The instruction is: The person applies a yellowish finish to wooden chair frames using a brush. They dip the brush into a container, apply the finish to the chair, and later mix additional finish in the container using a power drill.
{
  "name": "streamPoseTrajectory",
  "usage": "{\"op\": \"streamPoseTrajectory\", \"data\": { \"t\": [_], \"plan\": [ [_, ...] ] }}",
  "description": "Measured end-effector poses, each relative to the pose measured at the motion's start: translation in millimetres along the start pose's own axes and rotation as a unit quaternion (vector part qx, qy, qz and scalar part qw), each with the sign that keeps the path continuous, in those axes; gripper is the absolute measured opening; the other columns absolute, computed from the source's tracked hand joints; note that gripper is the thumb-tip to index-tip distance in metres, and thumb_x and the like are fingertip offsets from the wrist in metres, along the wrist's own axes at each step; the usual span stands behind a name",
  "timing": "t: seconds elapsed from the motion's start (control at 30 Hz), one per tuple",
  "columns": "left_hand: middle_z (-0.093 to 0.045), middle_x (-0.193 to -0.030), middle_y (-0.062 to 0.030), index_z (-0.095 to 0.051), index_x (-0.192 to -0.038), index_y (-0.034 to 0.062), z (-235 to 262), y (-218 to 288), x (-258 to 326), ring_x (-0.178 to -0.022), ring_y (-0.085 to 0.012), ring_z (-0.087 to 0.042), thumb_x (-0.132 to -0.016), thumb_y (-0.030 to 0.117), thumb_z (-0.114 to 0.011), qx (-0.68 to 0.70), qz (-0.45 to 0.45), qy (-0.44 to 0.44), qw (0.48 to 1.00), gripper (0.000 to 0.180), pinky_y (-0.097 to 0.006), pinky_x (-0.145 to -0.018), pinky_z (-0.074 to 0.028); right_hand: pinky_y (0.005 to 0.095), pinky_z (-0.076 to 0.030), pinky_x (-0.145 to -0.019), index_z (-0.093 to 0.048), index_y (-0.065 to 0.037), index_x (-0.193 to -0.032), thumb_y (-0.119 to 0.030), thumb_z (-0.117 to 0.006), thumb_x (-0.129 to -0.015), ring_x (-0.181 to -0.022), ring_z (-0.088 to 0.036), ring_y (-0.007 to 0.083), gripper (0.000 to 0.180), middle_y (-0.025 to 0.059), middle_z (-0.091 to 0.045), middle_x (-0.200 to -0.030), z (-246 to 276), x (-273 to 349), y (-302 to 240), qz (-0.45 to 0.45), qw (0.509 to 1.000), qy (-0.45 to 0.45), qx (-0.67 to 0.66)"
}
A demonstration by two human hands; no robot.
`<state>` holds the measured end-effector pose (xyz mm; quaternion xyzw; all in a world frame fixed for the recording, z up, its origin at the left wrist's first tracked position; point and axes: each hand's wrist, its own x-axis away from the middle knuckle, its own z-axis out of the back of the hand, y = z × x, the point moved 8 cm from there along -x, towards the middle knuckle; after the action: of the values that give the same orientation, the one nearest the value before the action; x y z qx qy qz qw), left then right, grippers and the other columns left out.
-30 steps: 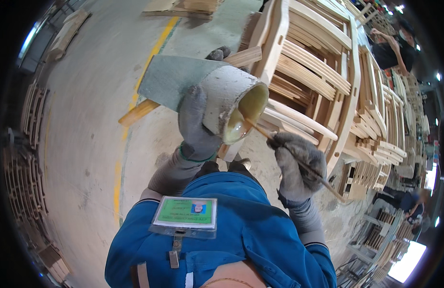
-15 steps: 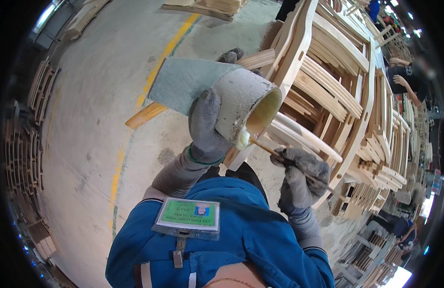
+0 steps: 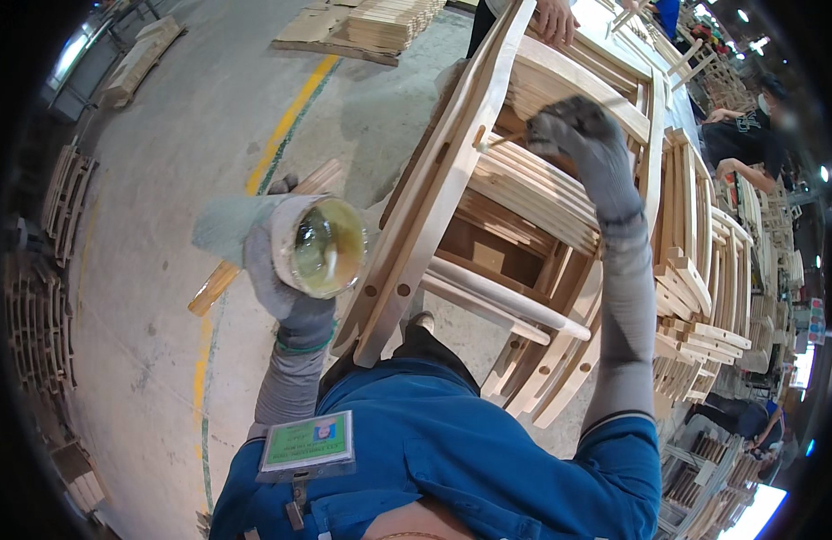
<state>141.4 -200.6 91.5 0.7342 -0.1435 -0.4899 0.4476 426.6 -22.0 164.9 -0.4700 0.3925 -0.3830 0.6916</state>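
My left hand (image 3: 265,270), in a grey glove, is closed around a whitish round pot (image 3: 284,236) tilted toward me. Pale, wet glue-like stuff (image 3: 319,241) shows inside it. A grey-green tube-like part (image 3: 225,223) reaches leftward from the pot, and a wooden bar (image 3: 216,286) passes behind. My gloved right hand (image 3: 578,133) pinches a thin stick (image 3: 506,140). The stick's tip is at a slot (image 3: 480,136) in the upright of a wooden chair-like frame (image 3: 434,211). How the left fingers hold the bar is hidden.
Curved wooden frames and slats (image 3: 533,193) are stacked ahead and to the right. Another person's hand (image 3: 555,20) rests at the far end. Boards (image 3: 393,22) lie on the floor beyond a yellow line (image 3: 294,117). A co-worker (image 3: 744,139) stands far right.
My right hand has moved up and away from the pot, bringing the stick to the frame's slot. The pot has shifted left, its mouth now facing me more.
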Motion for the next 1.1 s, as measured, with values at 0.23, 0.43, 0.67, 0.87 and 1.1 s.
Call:
{"op": "streamPoseTrajectory", "data": {
  "t": [0.23,0.43,0.67,0.87,1.1],
  "plan": [
    [-0.05,-0.122,-0.0208,-0.046,-0.122,-0.0057,28.4,-21.6,10.2,-0.12,-0.0304,-0.045,-0.091,0.035,-0.036,0.224,0.158,0.155,0.949,0.053,-0.041,-0.104,-0.037,0.0238,-0.053,-0.066,-0.062,0.005,-0.09,-0.011,-0.063,-0.084,-0.071,-0.062,0.0114,0.017,0.0091,-0.065,-0.081,-4.9,-61.7,54.5,-0.03,0.995,-0.094,-0.034],
    [-0.049,-0.123,-0.0203,-0.043,-0.125,-0.0062,24.1,-25.9,10.4,-0.121,-0.0299,-0.044,-0.091,0.035,-0.037,0.269,0.185,0.16,0.932,0.054,-0.042,-0.104,-0.036,0.0229,-0.052,-0.059,-0.061,0.004,-0.086,-0.014,-0.064,-0.084,-0.063,-0.061,0.01,0.018,0.0064,-0.063,-0.073,-18.8,-74.5,68.5,-0.058,0.991,-0.111,0.055],
    [-0.05,-0.122,-0.0198,-0.043,-0.125,-0.0059,24.8,-27.4,6.3,-0.12,-0.0301,-0.045,-0.09,0.031,-0.037,0.324,0.197,0.165,0.91,0.051,-0.043,-0.105,-0.037,0.0259,-0.05,-0.06,-0.065,-0.003,-0.086,-0.015,-0.065,-0.08,-0.067,-0.062,0.0139,0.013,0.0055,-0.062,-0.074,-33.4,-50.7,27.9,0.291,0.859,-0.141,0.397],
    [-0.041,-0.134,-0.0186,-0.039,-0.132,-0.0002,26.6,-23.0,6.7,-0.117,-0.0395,-0.047,-0.091,0.038,-0.041,0.142,0.144,0.083,0.976,0.056,-0.056,-0.097,-0.04,0.0284,-0.048,-0.063,-0.065,-0.003,-0.088,-0.015,-0.064,-0.081,-0.067,-0.062,0.0211,0.014,0.0086,-0.064,-0.077,-20.0,-58.7,40.3,0.148,0.943,-0.121,0.271],
    [-0.046,-0.128,-0.0193,-0.041,-0.128,-0.0024,29.7,-26.0,7.4,-0.121,-0.0357,-0.044,-0.092,0.035,-0.035,0.226,0.165,0.126,0.952,0.052,-0.048,-0.101,-0.039,0.0277,-0.048,-0.067,-0.065,-0.001,-0.089,-0.013,-0.063,-0.082,-0.07,-0.061,0.0183,0.014,0.0087,-0.064,-0.077,-31.5,-48.3,49.7,0.104,0.972,-0.157,0.137]
  ]
}}
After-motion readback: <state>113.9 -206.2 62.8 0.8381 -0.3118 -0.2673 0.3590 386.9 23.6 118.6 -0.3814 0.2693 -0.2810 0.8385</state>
